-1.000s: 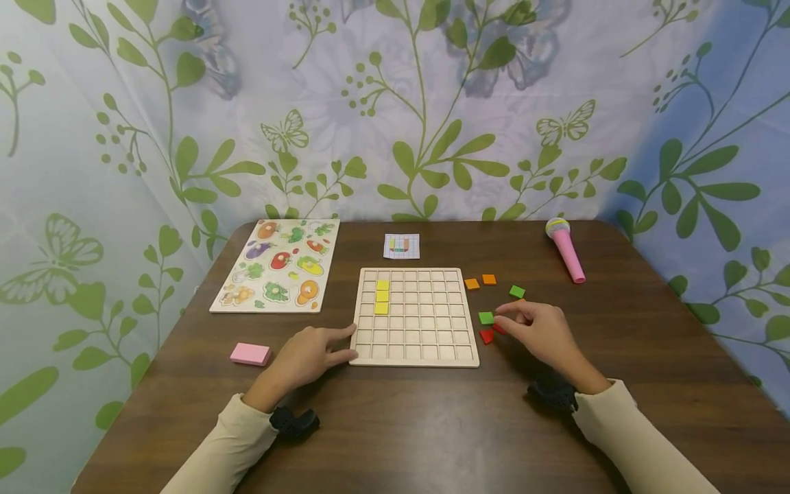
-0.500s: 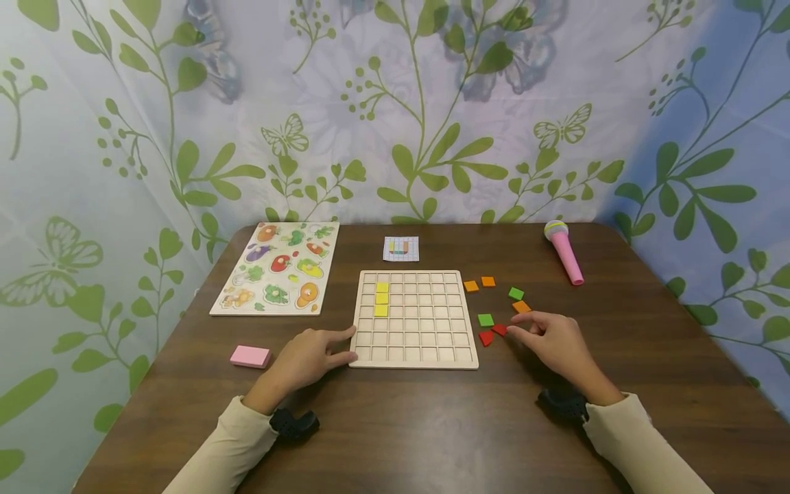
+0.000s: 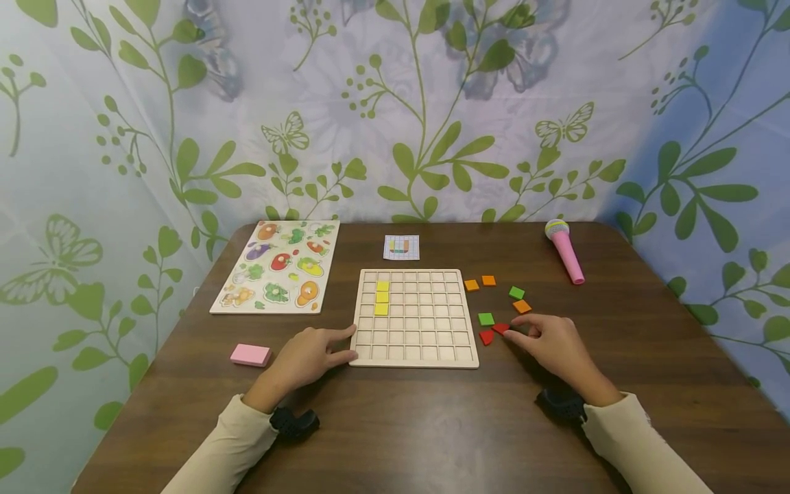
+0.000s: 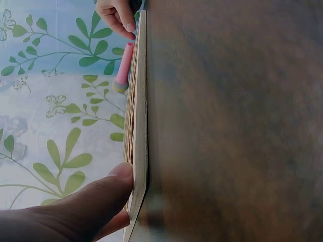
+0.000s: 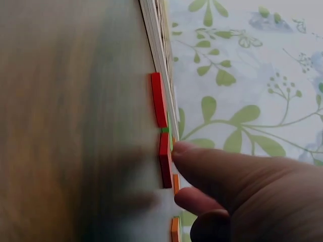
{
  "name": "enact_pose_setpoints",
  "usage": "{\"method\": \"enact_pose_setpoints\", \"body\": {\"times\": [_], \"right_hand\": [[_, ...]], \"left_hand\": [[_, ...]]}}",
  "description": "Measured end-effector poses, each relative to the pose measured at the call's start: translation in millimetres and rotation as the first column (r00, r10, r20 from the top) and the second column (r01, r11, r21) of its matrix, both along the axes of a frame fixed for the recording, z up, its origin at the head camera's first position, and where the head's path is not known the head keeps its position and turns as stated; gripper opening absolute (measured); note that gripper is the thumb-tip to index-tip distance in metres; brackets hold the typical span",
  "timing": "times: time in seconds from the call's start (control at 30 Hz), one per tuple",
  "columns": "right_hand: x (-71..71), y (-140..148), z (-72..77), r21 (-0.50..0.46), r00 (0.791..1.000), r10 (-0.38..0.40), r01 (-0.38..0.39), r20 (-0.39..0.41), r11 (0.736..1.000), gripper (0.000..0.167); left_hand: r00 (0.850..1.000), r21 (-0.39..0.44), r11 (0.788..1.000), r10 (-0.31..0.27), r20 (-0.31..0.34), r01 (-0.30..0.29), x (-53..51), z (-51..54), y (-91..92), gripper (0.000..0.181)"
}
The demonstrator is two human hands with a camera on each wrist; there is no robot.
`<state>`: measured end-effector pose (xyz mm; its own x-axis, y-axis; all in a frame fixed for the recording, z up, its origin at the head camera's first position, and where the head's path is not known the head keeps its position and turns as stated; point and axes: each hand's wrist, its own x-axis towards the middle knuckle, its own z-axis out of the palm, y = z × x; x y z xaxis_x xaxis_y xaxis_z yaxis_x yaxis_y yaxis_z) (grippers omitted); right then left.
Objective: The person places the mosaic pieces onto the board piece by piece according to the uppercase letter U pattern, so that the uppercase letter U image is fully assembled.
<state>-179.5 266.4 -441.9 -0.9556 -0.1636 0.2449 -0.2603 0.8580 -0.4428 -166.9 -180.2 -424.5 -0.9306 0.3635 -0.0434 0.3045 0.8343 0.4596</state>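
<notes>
My left hand [image 3: 304, 360] rests at the left edge of a wooden grid board [image 3: 410, 350], its thumb and a finger touching the rim. In the left wrist view the thumb [image 4: 108, 189] lies against the board's side. Several yellow tiles [image 3: 382, 298] stand in one column of the board. My right hand [image 3: 549, 344] is right of the board, thumb and forefinger apart at the edge of a red tile [image 3: 500, 328]. In the right wrist view the thumb [image 5: 202, 159] touches that red tile [image 5: 165, 161], which lies on the table. Another red tile [image 3: 487, 337] lies beside it.
Green tiles [image 3: 486, 319] and orange tiles [image 3: 522, 307] lie near the right hand. A pattern card [image 3: 401, 248] is behind the board. Around them are a vegetable puzzle [image 3: 278, 267], a pink block [image 3: 250, 355] and a pink toy microphone [image 3: 568, 254].
My right hand has drawn back rightward from the green tile to the red one, which has shifted slightly. An orange tile came into view. The left hand stays at the board.
</notes>
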Motion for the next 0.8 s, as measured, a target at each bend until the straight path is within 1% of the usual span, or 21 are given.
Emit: {"method": "enact_pose_setpoints", "body": {"times": [0.27, 0.37, 0.6, 0.8], "right_hand": [[-1.2, -5.2, -3.5, -0.006, 1.000, -0.014, 0.014, -0.004, 1.000, 0.036], [-1.7, -5.6, -4.5, -0.006, 1.000, -0.020, 0.020, -0.005, 1.000, 0.036], [-1.7, -5.7, -5.5, 0.003, 0.999, -0.033, 0.033, 0.035, 0.999, 0.033], [-1.6, -5.2, -7.1, 0.010, 0.999, -0.029, 0.029, 0.032, 1.000, 0.030]], "left_hand": [[1.000, -0.001, 1.000, 0.001, 0.003, -0.001, -0.5, 0.4, 0.3, 0.059], [1.000, -0.005, 1.000, 0.000, 0.005, 0.000, -1.3, -0.5, 0.1, 0.059], [1.000, -0.007, 1.000, 0.002, 0.006, -0.002, -1.6, -1.3, 0.2, 0.059], [1.000, -0.005, 1.000, 0.003, 0.012, -0.003, -1.4, -1.7, 0.1, 0.059]]}}
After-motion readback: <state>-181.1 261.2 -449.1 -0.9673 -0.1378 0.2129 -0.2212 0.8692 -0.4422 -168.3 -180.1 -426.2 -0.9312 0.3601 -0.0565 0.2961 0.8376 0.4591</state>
